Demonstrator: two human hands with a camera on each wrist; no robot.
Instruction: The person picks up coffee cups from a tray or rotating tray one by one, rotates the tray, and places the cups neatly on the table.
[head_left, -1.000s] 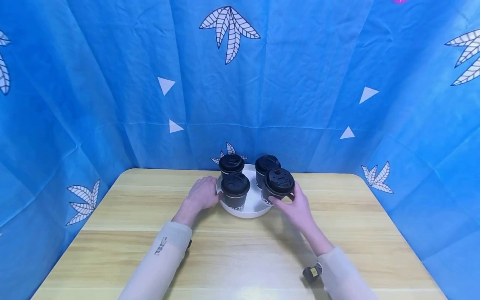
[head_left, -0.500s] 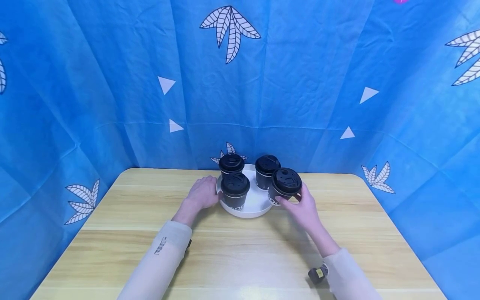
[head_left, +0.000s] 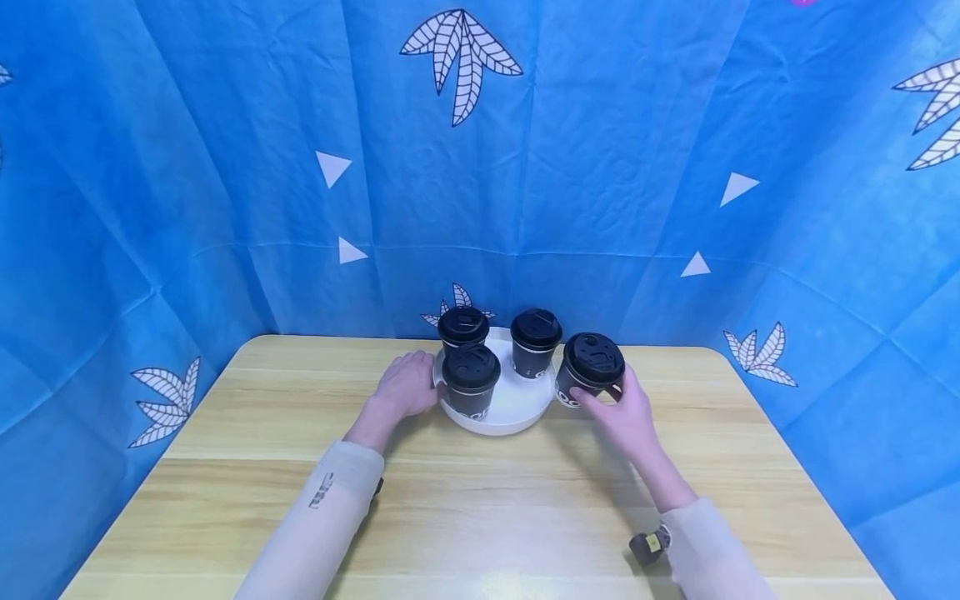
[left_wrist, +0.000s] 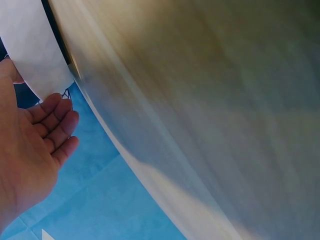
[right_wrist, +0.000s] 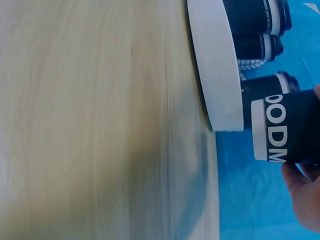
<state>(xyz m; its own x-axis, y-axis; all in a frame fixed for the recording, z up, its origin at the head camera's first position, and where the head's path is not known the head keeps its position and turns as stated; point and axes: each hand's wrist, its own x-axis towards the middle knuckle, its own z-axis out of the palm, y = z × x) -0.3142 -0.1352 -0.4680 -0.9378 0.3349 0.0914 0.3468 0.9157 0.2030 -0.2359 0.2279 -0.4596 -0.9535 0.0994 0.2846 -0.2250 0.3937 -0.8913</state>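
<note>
My right hand (head_left: 622, 412) grips a dark lidded paper coffee cup (head_left: 588, 371), thumb on the near side of its body. White lettering shows on this cup (right_wrist: 285, 127) in the right wrist view, where its base is off the table and beside the tray. Three more lidded cups stand in the round white tray (head_left: 513, 408): a front left cup (head_left: 471, 383), a back left cup (head_left: 462, 325) and a back right cup (head_left: 535, 342). At the tray's left side, my left hand (head_left: 408, 386) holds the rim between thumb and fingers (left_wrist: 62, 122).
Underneath is a light wooden table (head_left: 465, 517) with rounded back corners. A blue curtain (head_left: 585, 183) with white leaves and triangles hangs behind it and along both sides. A small dark wrist camera (head_left: 648, 546) sits at the right sleeve.
My right hand has carried its cup rightward, from over the tray's right part to beyond its right rim. The left hand, the tray and the other cups have stayed put.
</note>
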